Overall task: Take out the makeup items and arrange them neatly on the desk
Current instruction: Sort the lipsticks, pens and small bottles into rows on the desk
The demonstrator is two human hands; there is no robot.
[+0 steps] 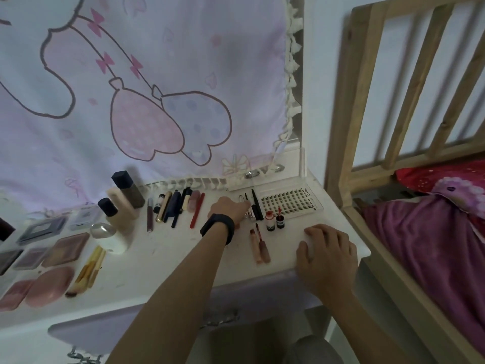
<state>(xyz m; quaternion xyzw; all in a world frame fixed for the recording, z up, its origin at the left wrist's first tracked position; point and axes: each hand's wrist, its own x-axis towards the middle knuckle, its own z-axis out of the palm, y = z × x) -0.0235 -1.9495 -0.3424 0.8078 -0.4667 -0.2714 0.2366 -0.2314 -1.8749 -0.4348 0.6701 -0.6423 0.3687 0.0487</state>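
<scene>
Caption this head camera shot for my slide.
Left hand reaches slim tools beside the lash tray; right hand rests on the desk.

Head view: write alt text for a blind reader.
A person's left hand, black wristband on, reaches among slim tubes beside a false-lash tray on a white desk, while the right hand rests near the front edge. Pencils, bottles, brushes and palettes lie in rows to the left, before a pink cartoon cloth.
</scene>
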